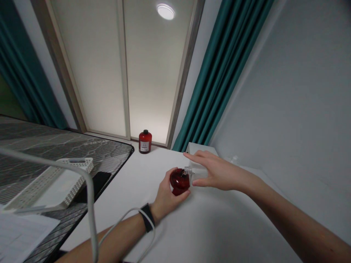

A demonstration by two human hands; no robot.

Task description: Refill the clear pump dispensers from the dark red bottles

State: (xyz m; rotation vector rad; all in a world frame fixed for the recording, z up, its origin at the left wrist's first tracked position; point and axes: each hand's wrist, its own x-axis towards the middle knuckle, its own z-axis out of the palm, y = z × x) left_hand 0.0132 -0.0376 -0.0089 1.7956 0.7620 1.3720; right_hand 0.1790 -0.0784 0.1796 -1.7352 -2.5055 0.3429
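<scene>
On the white table [148,171], my left hand [166,201] is wrapped round a dark red, shiny bottle [180,184]. My right hand [212,170] grips a clear, whitish bottle [197,175] between its thumb and fingers. This clear bottle lies on its side in the air, its neck pointing left at the top of the red bottle. Whether liquid passes between them is too small to tell. Farther back stands a second red bottle [145,141], upright, with a black cap and a white label.
A white box [201,147] stands behind my right hand, near the wall. To the left, a white perforated basket [52,182], a black flat object [95,184] and paper sheets [24,233] lie on a grey patterned surface. A white cable [91,204] arcs across the left foreground.
</scene>
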